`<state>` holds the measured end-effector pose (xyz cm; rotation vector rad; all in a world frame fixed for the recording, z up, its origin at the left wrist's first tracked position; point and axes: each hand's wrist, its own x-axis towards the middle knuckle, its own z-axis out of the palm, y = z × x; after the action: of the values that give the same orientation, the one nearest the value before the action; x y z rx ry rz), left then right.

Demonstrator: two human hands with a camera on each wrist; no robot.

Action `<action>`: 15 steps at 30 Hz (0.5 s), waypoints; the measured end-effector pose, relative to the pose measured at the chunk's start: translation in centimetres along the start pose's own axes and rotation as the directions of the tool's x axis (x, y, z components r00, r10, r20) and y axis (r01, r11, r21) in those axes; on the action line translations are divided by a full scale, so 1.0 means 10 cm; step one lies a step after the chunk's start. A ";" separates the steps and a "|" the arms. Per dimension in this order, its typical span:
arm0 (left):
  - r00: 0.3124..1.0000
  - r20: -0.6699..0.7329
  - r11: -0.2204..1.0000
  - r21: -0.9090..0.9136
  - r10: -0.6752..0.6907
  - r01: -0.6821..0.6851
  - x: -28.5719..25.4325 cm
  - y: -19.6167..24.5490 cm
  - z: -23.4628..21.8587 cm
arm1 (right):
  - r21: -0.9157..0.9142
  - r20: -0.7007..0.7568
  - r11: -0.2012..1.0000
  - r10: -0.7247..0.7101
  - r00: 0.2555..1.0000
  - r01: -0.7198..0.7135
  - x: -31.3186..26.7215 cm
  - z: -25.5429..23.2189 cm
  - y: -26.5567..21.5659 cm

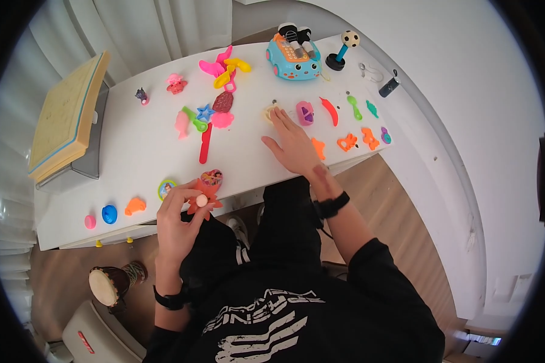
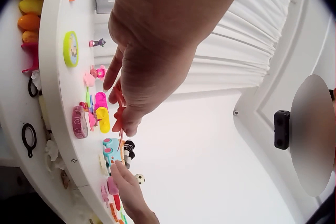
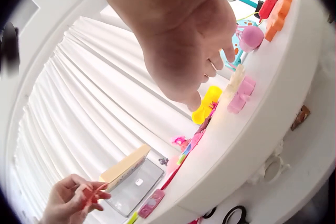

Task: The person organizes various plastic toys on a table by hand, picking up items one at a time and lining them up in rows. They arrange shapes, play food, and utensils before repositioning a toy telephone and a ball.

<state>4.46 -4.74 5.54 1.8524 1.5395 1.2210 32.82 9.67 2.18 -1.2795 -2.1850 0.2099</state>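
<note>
My left hand (image 1: 177,221) pinches a coral, flower-like piece (image 1: 209,206) with a pale round middle above the table's front edge; the piece also shows in the left wrist view as a thin red-orange shape (image 2: 120,112) at the fingertips. Fingers spread, my right hand (image 1: 293,148) reaches over the table, its fingertips at a cream-coloured piece (image 1: 269,114). From the right wrist view, the cream piece (image 3: 234,83) stands beside a pink one (image 3: 242,96), just past the fingers. Whether the fingertips touch the cream piece I cannot tell.
Right of that hand lie a pink-purple toy (image 1: 305,113), a red pepper (image 1: 329,111) and several orange shapes. A blue toy phone (image 1: 295,60) stands behind. A red stick (image 1: 205,144) and coloured shapes lie mid-table; a book on a stand (image 1: 72,115) is at left.
</note>
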 end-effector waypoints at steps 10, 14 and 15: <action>0.999 -0.020 0.995 0.090 0.046 -0.044 0.00 -0.07 -0.14 | -0.061 0.243 0.994 0.106 0.964 -0.094 0.08 0.04 0.05; 0.999 -0.012 0.998 0.033 0.053 -0.052 0.07 0.01 -0.01 | -0.004 0.078 0.999 -0.046 0.996 0.047 0.04 -0.17 -0.20; 0.997 -0.010 0.997 0.033 0.073 -0.073 0.09 0.04 0.02 | 0.000 0.082 0.999 -0.049 0.995 0.049 0.00 -0.23 -0.34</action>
<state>4.80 -3.99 6.03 1.9416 1.5188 1.2470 31.56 7.51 5.46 -1.2371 -2.2835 0.2448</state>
